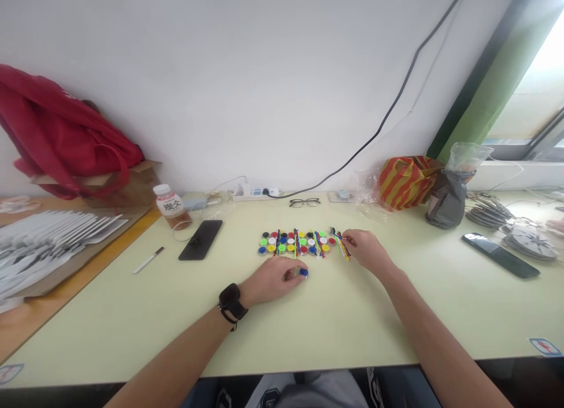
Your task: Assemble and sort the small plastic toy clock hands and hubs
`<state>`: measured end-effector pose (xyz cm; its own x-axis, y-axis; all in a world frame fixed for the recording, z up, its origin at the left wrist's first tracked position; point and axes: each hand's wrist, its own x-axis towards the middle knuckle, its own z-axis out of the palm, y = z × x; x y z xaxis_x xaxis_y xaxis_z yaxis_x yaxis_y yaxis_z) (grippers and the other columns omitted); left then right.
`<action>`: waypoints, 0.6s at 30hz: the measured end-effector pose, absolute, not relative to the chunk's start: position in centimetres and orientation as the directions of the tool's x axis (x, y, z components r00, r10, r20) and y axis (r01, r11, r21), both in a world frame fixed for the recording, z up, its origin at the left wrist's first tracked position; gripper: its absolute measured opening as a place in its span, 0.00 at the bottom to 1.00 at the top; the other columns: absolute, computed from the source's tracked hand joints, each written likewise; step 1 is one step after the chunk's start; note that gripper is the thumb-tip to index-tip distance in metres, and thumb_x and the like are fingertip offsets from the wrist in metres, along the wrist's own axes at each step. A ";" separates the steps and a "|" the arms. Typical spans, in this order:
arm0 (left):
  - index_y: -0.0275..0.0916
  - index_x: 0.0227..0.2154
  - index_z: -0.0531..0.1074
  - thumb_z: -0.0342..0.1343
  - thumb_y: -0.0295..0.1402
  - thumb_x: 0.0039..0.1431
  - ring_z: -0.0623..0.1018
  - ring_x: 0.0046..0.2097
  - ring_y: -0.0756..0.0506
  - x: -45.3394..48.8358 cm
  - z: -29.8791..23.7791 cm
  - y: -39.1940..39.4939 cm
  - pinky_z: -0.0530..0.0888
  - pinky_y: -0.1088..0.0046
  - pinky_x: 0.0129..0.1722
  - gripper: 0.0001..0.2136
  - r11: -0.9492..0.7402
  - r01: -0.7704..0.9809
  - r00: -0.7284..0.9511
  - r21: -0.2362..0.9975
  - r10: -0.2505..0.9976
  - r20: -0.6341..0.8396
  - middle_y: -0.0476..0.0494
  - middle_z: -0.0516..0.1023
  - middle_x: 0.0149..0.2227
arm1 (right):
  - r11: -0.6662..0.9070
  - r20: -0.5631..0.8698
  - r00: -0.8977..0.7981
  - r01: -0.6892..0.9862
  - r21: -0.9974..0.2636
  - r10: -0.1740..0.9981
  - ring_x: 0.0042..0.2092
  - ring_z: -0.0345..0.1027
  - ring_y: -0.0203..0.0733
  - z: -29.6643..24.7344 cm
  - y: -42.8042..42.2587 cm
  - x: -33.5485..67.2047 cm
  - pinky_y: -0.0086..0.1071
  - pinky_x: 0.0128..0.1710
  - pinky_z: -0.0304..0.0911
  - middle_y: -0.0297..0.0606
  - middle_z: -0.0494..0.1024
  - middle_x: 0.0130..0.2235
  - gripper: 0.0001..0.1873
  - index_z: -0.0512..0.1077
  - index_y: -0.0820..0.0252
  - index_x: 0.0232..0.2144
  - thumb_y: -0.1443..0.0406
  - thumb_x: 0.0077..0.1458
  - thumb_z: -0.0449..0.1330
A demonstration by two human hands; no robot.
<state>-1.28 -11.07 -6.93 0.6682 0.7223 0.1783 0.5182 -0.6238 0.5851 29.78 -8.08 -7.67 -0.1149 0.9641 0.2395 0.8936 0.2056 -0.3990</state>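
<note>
My left hand, with a black watch on its wrist, pinches a small blue disc-like piece between thumb and fingertips just above the table. Beyond it lies a block of small round pieces in several colours, set in rows, with bundles of thin coloured strips laid across them. At the right end of the block, my right hand has its thumb and fingers closed on a loose bundle of thin coloured strips. A dark round piece sits near the bundle's upper end.
Glasses and a power strip lie by the wall. Leftward are a phone, a pen, a bottle and a red bag. To the right are a striped bag, a grey bag and a dark oblong object.
</note>
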 end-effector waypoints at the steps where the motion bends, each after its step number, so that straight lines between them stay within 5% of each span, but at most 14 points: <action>1: 0.44 0.47 0.79 0.55 0.39 0.67 0.71 0.29 0.47 -1.3 -6.9 -11.1 0.66 0.72 0.31 0.12 -0.626 0.517 0.669 0.585 0.721 0.181 0.50 0.72 0.25 | 0.215 0.252 -0.119 0.891 -0.400 0.960 0.35 0.71 0.42 -7.7 -8.0 29.9 0.31 0.34 0.57 0.39 0.82 0.35 0.11 0.76 0.56 0.34 0.68 0.60 0.53; 18: 0.44 0.46 0.79 0.56 0.40 0.67 0.71 0.28 0.47 -1.3 -6.8 -11.1 0.66 0.72 0.30 0.12 -0.624 0.517 0.671 0.586 0.720 0.175 0.50 0.72 0.25 | 0.352 0.352 -0.219 0.857 -0.376 0.910 0.37 0.72 0.42 -8.0 -7.8 30.9 0.33 0.40 0.63 0.40 0.80 0.40 0.15 0.77 0.56 0.39 0.72 0.59 0.52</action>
